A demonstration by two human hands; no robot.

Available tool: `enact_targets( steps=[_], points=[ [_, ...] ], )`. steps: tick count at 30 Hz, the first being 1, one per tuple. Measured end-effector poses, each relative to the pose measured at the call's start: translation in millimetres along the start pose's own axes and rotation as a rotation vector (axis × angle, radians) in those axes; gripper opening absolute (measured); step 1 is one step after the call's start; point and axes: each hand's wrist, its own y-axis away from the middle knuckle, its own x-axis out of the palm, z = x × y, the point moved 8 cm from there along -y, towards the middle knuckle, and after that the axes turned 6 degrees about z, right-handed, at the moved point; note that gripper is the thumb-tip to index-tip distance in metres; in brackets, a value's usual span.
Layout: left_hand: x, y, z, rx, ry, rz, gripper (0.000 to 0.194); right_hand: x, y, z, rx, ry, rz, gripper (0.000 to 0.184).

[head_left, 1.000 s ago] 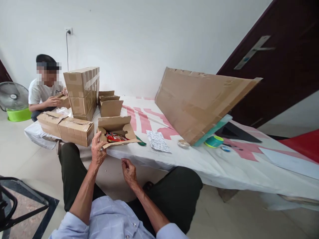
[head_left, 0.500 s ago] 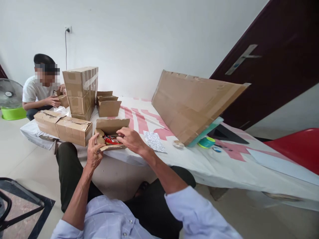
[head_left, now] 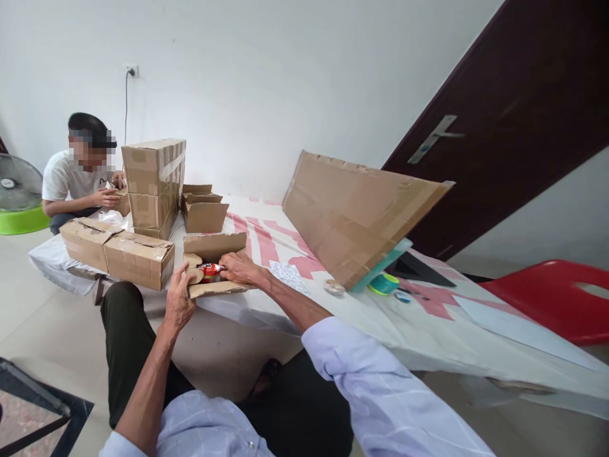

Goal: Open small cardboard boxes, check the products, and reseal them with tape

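Note:
A small open cardboard box (head_left: 216, 242) sits at the table's near edge with its long flaps spread. My left hand (head_left: 181, 297) grips its left end, fingers around the side beside a folded end flap (head_left: 193, 260). Inside lies a shiny red packet (head_left: 209, 271) with white and dark printing; its kind is not clear. My right hand (head_left: 241, 268) reaches into the box from the right, its curled fingers pinching the packet's right end. Part of the packet is hidden by those fingers and the near flap.
Taped cartons (head_left: 143, 257) lie left of the box, with a carton stack (head_left: 152, 187) behind them. Other open boxes (head_left: 205, 216) stand farther back. A large cardboard sheet (head_left: 352, 216) leans right, near tape rolls (head_left: 384, 284) and a printed sheet (head_left: 288, 277). A co-worker (head_left: 78, 181) handles a box.
My right hand has gone lower into the box, and the red packet now shows narrower and bunched. My left hand stays on the box's left end. The view has shifted slightly.

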Motion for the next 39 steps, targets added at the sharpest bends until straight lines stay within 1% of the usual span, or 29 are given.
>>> enact_targets(
  steps=[3,5,7,8,10,13,15,16,19,21,23,26,29,31,34,36,37,39],
  points=[
    [3.0,-14,-6,0.025,0.000,0.007,0.045,-4,1,0,0.003,0.049,0.145,0.019],
    [1.9,-25,-10,0.043,-0.006,-0.008,0.039,-7,1,2,0.020,0.067,0.217,0.017],
    [-0.5,-34,-12,0.038,-0.011,-0.012,0.036,-6,1,7,0.037,0.070,0.288,0.018],
    [-1.7,-37,-12,0.026,-0.011,-0.003,0.040,-5,1,10,0.043,0.065,0.320,0.020],
    [-3.2,-42,-8,-0.009,0.012,0.041,0.057,-2,2,17,0.043,0.046,0.374,0.023],
    [-5.7,-43,6,-0.051,0.111,0.124,0.076,-3,5,27,0.028,0.012,0.413,0.023],
    [-8.0,-43,19,-0.069,0.200,0.163,0.089,-9,6,30,0.022,-0.042,0.396,0.021],
    [-8.3,-42,27,-0.081,0.247,0.187,0.098,-14,6,31,0.022,-0.081,0.373,0.020],
    [-3.2,-39,53,-0.167,0.384,0.284,0.127,-29,4,32,0.005,-0.197,0.265,0.017],
    [2.1,-37,67,-0.233,0.445,0.335,0.136,-39,1,31,-0.016,-0.250,0.176,0.017],
    [5.6,-35,76,-0.255,0.472,0.342,0.132,-50,-2,28,-0.019,-0.336,0.091,0.017],
    [10.4,-37,81,-0.242,0.461,0.314,0.127,-68,-6,17,0.020,-0.533,-0.014,0.019],
    [17.7,-44,88,-0.269,0.405,0.281,0.138,-94,-8,7,0.056,-0.742,-0.118,0.025],
    [23.7,-53,92,-0.298,0.377,0.276,0.141,-114,-8,3,0.078,-0.863,-0.158,0.028],
    [28.3,-65,96,-0.358,0.355,0.262,0.139,-141,-2,1,0.100,-0.969,-0.175,0.030],
    [22.3,-70,93,-0.373,0.338,0.222,0.134,-151,8,2,0.105,-1.004,-0.152,0.031],
    [15.0,-71,88,-0.365,0.329,0.179,0.128,-151,14,3,0.111,-1.020,-0.123,0.032],
    [-8.4,-72,71,-0.334,0.333,0.053,0.108,-143,29,7,0.132,-1.043,-0.035,0.033]
  ],
)
